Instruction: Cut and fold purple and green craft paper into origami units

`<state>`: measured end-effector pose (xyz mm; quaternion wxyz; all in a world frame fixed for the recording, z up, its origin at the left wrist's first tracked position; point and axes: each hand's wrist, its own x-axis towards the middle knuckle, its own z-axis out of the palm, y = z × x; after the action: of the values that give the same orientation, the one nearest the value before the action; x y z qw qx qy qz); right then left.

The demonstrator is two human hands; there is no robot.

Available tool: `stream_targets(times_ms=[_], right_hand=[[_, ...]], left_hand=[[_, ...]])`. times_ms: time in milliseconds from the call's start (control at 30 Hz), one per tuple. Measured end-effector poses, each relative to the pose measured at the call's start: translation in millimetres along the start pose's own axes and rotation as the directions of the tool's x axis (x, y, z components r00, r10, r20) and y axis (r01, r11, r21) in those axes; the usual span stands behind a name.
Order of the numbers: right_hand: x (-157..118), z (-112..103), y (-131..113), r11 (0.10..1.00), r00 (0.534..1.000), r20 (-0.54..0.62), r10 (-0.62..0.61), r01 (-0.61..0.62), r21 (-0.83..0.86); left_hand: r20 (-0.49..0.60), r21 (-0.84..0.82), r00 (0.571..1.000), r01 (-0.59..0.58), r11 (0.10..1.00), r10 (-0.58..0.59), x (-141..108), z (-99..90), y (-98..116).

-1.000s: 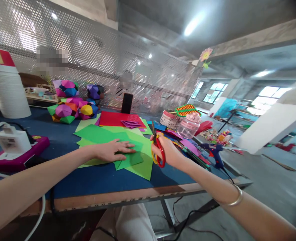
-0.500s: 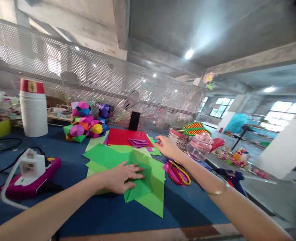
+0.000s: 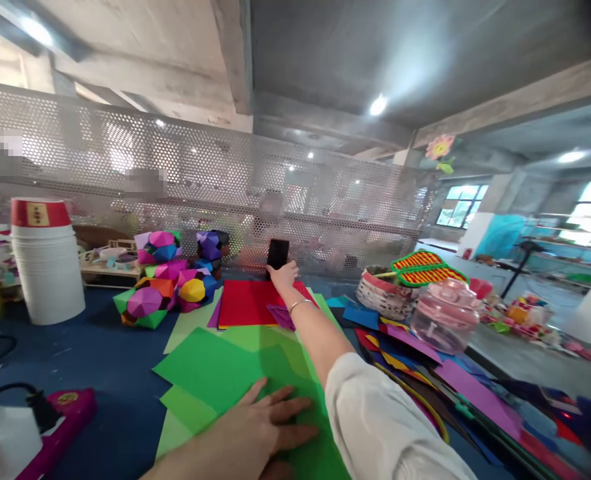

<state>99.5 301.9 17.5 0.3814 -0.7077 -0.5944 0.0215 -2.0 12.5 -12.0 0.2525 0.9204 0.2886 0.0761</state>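
Note:
My left hand [image 3: 270, 427] lies flat with its fingers spread on the green paper sheets [image 3: 210, 367]. My right hand [image 3: 283, 272] reaches far forward over the red paper [image 3: 243, 301] and is at the lower part of the upright black phone [image 3: 278, 253], its fingers bent around the lower edge. A folded purple paper [image 3: 281, 315] lies on the red sheet, partly behind my right wrist.
Colourful folded paper balls [image 3: 148, 303] and a stack of white cups [image 3: 48, 267] stand left. A power strip [image 3: 70, 427] lies front left. On the right are a basket [image 3: 386, 293], a pink bottle [image 3: 446, 317] and coloured paper strips [image 3: 475, 393].
My right hand has moved from the right edge of the papers forward and left to the phone. My left hand stays on the green paper. The view has moved nearer the table.

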Motion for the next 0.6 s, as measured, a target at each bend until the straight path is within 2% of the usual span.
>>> stream_targets(times_ms=[100, 200, 267, 367, 500, 600], right_hand=[[5.5, 22.0, -4.5, 0.998, 0.996, -0.069, 0.058, -0.056, 0.023], [10.3, 39.6, -6.5, 0.995, 0.988, -0.115, 0.100, -0.096, 0.034], [13.1, 47.5, -6.8, 0.992, 0.984, -0.129, 0.120, -0.116, 0.038], [15.4, 53.5, -7.2, 0.989, 0.981, -0.134, 0.142, -0.137, 0.049], [15.0, 55.4, -8.5, 0.986, 0.979, -0.130, 0.157, -0.150, 0.067], [16.2, 55.8, -8.6, 0.984, 0.977, -0.123, 0.172, -0.164, 0.073]], left_hand=[[0.044, -0.008, 0.999, -0.023, 1.000, 0.023, 8.9, 12.3, -21.3], [-0.058, 0.016, 0.996, -0.063, 0.998, 0.063, 15.7, 31.2, -42.3], [-0.085, 0.059, 0.992, -0.085, 0.995, 0.090, 17.7, 40.7, -50.4], [-0.110, 0.160, 0.986, -0.108, 0.981, 0.126, 16.7, 44.5, -51.9], [-0.164, 0.360, 0.967, -0.125, 0.924, 0.195, 12.2, 39.3, -45.3], [-0.176, 0.450, 0.957, -0.129, 0.884, 0.230, 11.6, 36.1, -41.9]])
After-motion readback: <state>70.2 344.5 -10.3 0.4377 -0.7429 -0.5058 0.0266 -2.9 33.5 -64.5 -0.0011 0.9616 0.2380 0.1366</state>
